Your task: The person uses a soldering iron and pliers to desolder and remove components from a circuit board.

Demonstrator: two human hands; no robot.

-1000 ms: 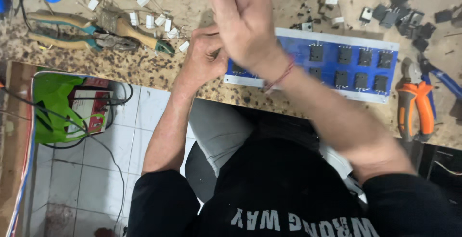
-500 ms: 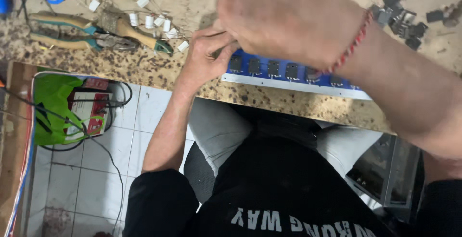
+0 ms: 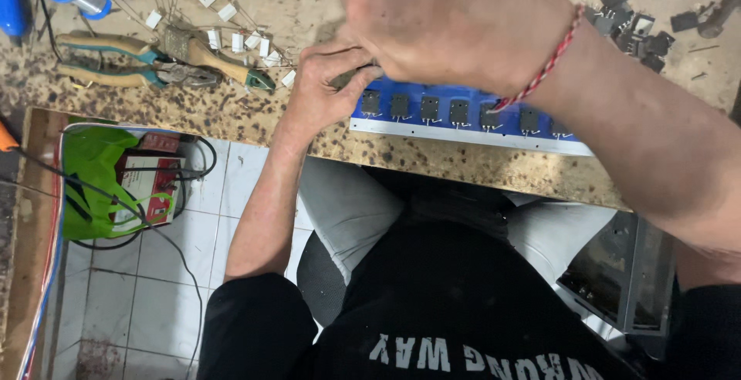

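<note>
At frame centre, the blue strip [image 3: 463, 110] of black transistors on the counter [image 3: 231, 113] is touched by both hands [image 3: 328, 90] [image 3: 455, 25], fingers apparently pinched together at its left end.

Pliers [image 3: 154, 67] left of board [image 3: 463, 121], on bench [image 3: 231, 113].

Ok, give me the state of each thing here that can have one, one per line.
Left hand: fingers pinched at the blue board's end.
Right hand: blurred, above the board; grip unclear.
Long blue board with black square components: flat on the speckled bench.
Green-handled pliers: lying untouched.
</note>
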